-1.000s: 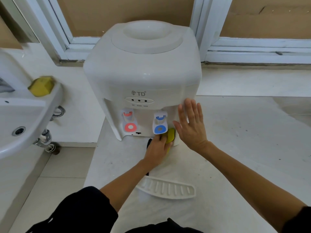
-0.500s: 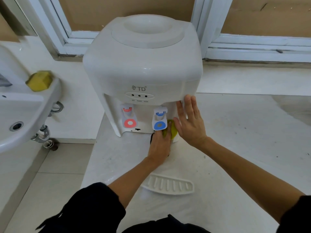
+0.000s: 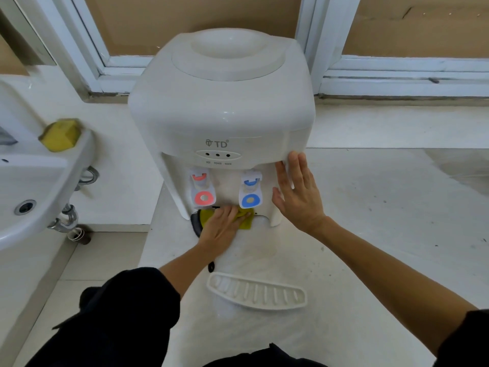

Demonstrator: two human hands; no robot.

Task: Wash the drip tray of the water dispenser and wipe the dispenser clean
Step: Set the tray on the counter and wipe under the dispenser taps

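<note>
A white water dispenser [image 3: 222, 112] stands on a pale counter under the window, with a red tap [image 3: 202, 190] and a blue tap [image 3: 250, 193]. My left hand [image 3: 221, 230] presses a yellow-green cloth [image 3: 247, 219] against the base recess below the taps. My right hand [image 3: 297, 193] lies flat, fingers spread, against the dispenser's front right corner. The white slotted drip tray [image 3: 256, 294] lies loose on the counter, nearer to me than the dispenser.
A white sink [image 3: 34, 181] hangs at the left, with a yellow sponge [image 3: 60, 135] on its rim and chrome pipes below. A black cord [image 3: 195, 223] curls at the dispenser's base. The counter [image 3: 383, 221] stretches to the right; tiled floor lies lower left.
My left hand has slid the cloth leftward from beside the blue tap into the recess under the taps. My right hand stays on the dispenser's corner.
</note>
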